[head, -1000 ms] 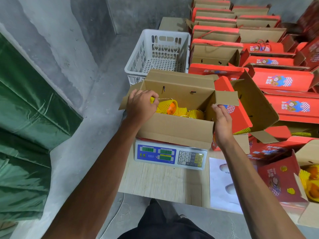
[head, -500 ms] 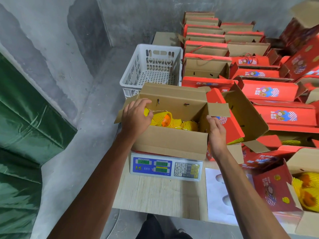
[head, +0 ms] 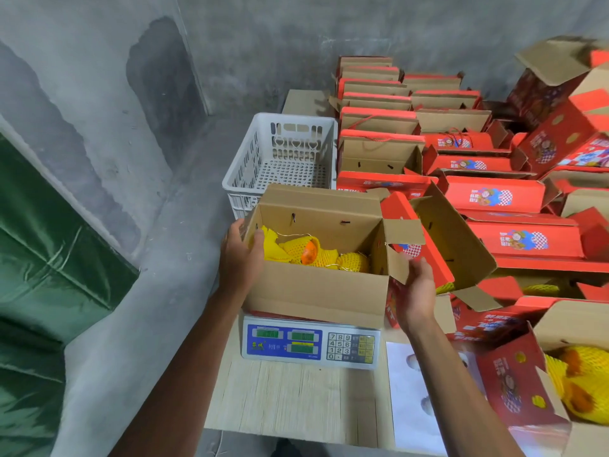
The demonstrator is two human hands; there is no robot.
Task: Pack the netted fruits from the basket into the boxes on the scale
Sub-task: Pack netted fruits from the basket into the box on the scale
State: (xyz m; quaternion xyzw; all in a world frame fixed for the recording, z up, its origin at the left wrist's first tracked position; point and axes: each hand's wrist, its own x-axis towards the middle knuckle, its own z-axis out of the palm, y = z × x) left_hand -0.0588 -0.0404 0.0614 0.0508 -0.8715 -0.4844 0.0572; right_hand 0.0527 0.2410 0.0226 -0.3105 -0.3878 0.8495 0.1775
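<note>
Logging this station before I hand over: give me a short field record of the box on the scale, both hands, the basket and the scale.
box on scale: open cardboard box, flaps up
contents: netted fruits in yellow foam mesh, one showing orange
left hand: grips the box's left wall, thumb inside
right hand: open, palm up, at the right end flap
basket: white plastic crate behind the box, no fruit visible
scale: digital, on wooden table; readings unreadable

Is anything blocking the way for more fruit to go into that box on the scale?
Nothing visible. The box on the scale stands open on top, its flaps folded outward, with netted fruits low inside.
</note>
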